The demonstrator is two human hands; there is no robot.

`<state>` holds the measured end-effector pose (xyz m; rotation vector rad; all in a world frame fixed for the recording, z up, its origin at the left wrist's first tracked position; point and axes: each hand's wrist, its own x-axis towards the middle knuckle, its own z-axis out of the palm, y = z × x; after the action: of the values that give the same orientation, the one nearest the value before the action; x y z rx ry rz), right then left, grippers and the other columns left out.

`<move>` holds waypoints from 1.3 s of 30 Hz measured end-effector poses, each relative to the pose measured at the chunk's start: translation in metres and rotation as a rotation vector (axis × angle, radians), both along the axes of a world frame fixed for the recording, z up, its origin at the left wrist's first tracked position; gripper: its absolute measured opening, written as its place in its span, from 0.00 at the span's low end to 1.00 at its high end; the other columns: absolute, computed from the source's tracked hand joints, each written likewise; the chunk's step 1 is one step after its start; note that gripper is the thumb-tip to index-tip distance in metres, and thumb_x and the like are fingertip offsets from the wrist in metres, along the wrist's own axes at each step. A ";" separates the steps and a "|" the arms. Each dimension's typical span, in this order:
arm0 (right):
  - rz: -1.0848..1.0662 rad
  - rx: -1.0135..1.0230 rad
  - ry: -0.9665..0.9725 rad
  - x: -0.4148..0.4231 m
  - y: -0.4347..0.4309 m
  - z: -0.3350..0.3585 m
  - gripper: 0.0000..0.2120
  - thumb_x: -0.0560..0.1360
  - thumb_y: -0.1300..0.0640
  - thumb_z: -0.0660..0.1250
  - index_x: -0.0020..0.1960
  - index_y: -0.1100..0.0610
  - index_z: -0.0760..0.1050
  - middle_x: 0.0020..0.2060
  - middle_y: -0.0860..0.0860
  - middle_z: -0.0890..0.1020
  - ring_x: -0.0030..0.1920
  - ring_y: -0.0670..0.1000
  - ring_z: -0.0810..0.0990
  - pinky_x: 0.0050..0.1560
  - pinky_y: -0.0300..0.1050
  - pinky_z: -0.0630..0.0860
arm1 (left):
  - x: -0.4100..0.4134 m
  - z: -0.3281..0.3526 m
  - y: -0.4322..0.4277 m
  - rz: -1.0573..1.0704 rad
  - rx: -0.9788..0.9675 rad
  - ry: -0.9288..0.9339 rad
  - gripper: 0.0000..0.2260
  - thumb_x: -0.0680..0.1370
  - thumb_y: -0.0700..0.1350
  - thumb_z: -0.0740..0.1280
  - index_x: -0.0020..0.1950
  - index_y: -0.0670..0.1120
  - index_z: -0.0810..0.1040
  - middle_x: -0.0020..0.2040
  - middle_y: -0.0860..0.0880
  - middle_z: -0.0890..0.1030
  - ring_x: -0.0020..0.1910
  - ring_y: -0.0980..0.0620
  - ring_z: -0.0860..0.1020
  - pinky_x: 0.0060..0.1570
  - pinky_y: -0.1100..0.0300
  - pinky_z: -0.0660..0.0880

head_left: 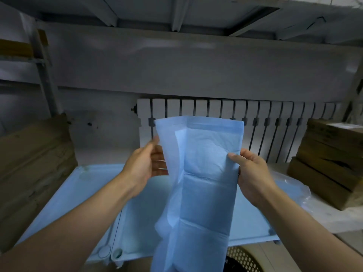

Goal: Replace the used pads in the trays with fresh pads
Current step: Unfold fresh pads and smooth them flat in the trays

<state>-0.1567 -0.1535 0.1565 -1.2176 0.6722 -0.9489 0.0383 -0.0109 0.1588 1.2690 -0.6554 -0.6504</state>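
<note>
Head view: fresh pad (204, 173) hangs upright between your hands, half unfolded, above the trays (68, 193). Left hand (145, 163) pinches the loose left flap, thumb in front; right hand (253, 173) pinches the right edge the same way. Judgement: draw the two grips apart evenly to open the folds, and hold the tail below your grips off the tray until flat. Cardboard boxes (330, 154) right of the right grip: print too blurred to read. Pad: no visible marking.

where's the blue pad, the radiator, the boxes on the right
blue pad (204, 173), head view, middle of the folded sheet
radiator (187, 107), head view, top of a white fin
boxes (326, 150), head view, side of the stack
</note>
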 end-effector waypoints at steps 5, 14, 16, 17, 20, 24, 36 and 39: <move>0.039 -0.002 0.023 0.005 0.002 0.002 0.06 0.77 0.65 0.65 0.51 0.60 0.80 0.47 0.59 0.85 0.45 0.58 0.84 0.50 0.54 0.80 | 0.004 -0.004 -0.012 -0.026 0.087 -0.224 0.17 0.74 0.46 0.69 0.63 0.46 0.76 0.56 0.43 0.82 0.49 0.50 0.81 0.47 0.56 0.77; -0.272 -0.384 0.247 0.024 0.022 0.001 0.10 0.75 0.51 0.68 0.42 0.55 0.72 0.45 0.53 0.76 0.41 0.48 0.72 0.44 0.42 0.68 | -0.036 0.005 -0.032 -0.044 0.059 -0.125 0.10 0.71 0.44 0.75 0.50 0.44 0.82 0.43 0.48 0.86 0.42 0.50 0.85 0.40 0.58 0.80; -0.193 -0.384 0.119 0.020 0.033 0.005 0.17 0.76 0.40 0.64 0.47 0.54 0.78 0.49 0.50 0.79 0.47 0.46 0.76 0.49 0.41 0.70 | -0.039 0.005 -0.034 0.017 0.025 -0.109 0.08 0.71 0.43 0.76 0.48 0.45 0.83 0.41 0.49 0.86 0.40 0.50 0.84 0.38 0.58 0.80; -0.100 -0.375 0.074 0.019 0.038 0.007 0.22 0.74 0.35 0.62 0.51 0.54 0.80 0.49 0.49 0.81 0.48 0.45 0.78 0.49 0.40 0.72 | -0.040 0.006 -0.035 0.040 0.023 -0.110 0.07 0.71 0.44 0.76 0.47 0.46 0.83 0.41 0.49 0.86 0.41 0.49 0.84 0.40 0.55 0.81; 0.101 -0.436 0.182 0.020 0.049 0.006 0.20 0.75 0.38 0.65 0.50 0.54 0.81 0.45 0.53 0.83 0.46 0.47 0.81 0.49 0.41 0.75 | -0.043 0.005 -0.033 0.062 0.024 -0.096 0.08 0.71 0.46 0.76 0.48 0.47 0.83 0.42 0.49 0.86 0.44 0.47 0.84 0.49 0.48 0.81; 0.043 -0.331 0.205 0.027 0.046 0.007 0.07 0.78 0.54 0.67 0.49 0.57 0.81 0.44 0.57 0.84 0.45 0.55 0.82 0.48 0.49 0.78 | -0.044 0.003 -0.027 -0.050 -0.017 -0.037 0.10 0.73 0.49 0.74 0.49 0.45 0.84 0.45 0.46 0.86 0.46 0.47 0.84 0.52 0.49 0.80; -0.099 -0.209 0.120 0.017 0.037 0.028 0.07 0.80 0.55 0.62 0.53 0.56 0.77 0.49 0.58 0.83 0.49 0.56 0.82 0.54 0.58 0.77 | -0.024 0.011 -0.007 -0.015 -0.098 0.084 0.11 0.77 0.50 0.68 0.51 0.43 0.83 0.47 0.44 0.85 0.43 0.49 0.82 0.44 0.55 0.79; -0.186 -0.193 0.101 0.003 0.024 0.040 0.06 0.80 0.56 0.62 0.50 0.58 0.76 0.50 0.61 0.82 0.47 0.59 0.80 0.55 0.60 0.77 | -0.002 0.016 0.003 0.185 -0.088 0.015 0.10 0.79 0.48 0.66 0.48 0.43 0.82 0.45 0.44 0.85 0.39 0.49 0.82 0.42 0.55 0.79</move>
<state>-0.1535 -0.1299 0.1963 -1.3977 0.7982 -1.1331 0.0364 -0.0080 0.1750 1.2252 -0.5413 -0.4727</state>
